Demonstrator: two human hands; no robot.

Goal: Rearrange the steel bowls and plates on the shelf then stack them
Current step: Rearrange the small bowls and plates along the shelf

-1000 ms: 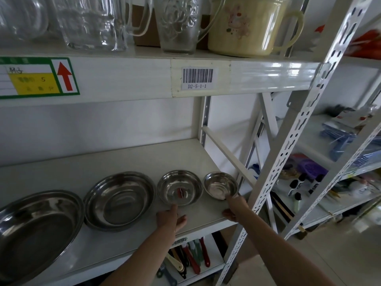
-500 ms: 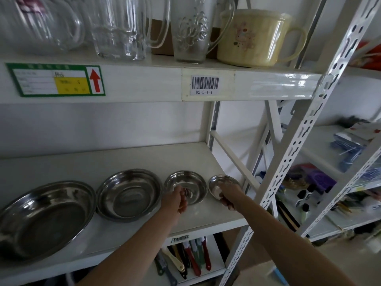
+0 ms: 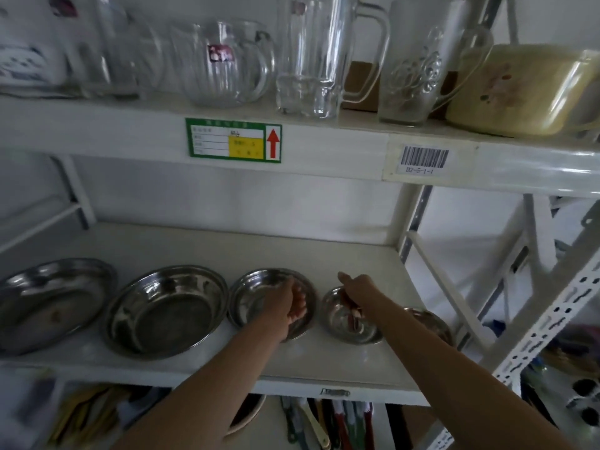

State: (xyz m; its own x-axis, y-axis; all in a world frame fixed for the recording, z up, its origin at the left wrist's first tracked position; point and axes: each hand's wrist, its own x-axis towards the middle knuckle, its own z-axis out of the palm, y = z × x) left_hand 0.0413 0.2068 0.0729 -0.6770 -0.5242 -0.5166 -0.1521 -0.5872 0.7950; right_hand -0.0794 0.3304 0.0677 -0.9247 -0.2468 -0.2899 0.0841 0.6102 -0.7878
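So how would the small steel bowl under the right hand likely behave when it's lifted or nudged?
The small steel bowl looks like thin polished metal, so probably stiff and light. Its glossy surface on the smooth white shelf suggests it would slide easily and feel slippery. It sits low and wide, so tipping seems unlikely; the right hand reaches over its rim.

Far-left steel plate [image 3: 42, 303] cut by the frame edge; rightmost dish [image 3: 433, 323] half behind the right forearm.

Five steel dishes, upright, in row on white shelf [image 3: 324, 254], shrinking rightward: plate [image 3: 48, 300] far left, big bowl [image 3: 165, 311], mid bowl [image 3: 256, 297], small bowl [image 3: 341, 323], another [image 3: 431, 323] half hidden at right end.
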